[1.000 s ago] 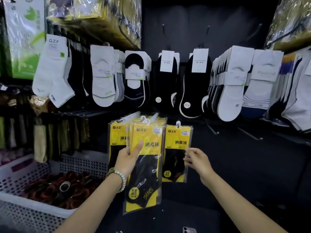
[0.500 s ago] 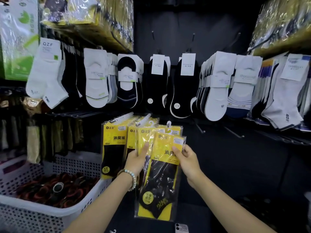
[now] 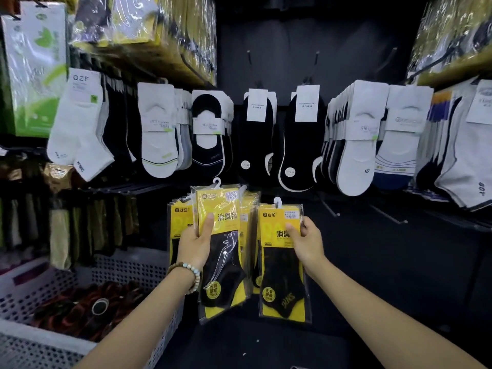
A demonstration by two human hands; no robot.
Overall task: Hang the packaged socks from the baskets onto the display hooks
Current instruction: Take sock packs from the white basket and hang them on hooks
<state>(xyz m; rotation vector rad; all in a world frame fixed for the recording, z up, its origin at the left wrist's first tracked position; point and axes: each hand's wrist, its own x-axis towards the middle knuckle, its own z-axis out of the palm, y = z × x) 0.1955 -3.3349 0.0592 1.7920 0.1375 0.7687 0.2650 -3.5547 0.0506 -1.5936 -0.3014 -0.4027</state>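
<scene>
My left hand (image 3: pixel 195 242) grips a yellow-and-black sock packet (image 3: pixel 222 259) with a white hanger tab at its top, thumb across the front. My right hand (image 3: pixel 306 239) pinches a second, matching packet (image 3: pixel 283 278) by its upper part, a little to the right and apart from the first. Behind both, more of the same yellow packets (image 3: pixel 178 217) hang in rows on display hooks. Bare metal hooks (image 3: pixel 328 207) stick out of the dark panel to the right.
A white perforated basket (image 3: pixel 127 265) with dark red and black items stands at lower left. White and black socks (image 3: pixel 159 134) hang in a row above. Bagged stock (image 3: pixel 149 30) sits on upper shelves at both sides. Olive socks (image 3: pixel 61 235) hang at left.
My right hand has drawn one packet out to the right, away from the packet in my left hand. The left hand has raised its packet slightly.
</scene>
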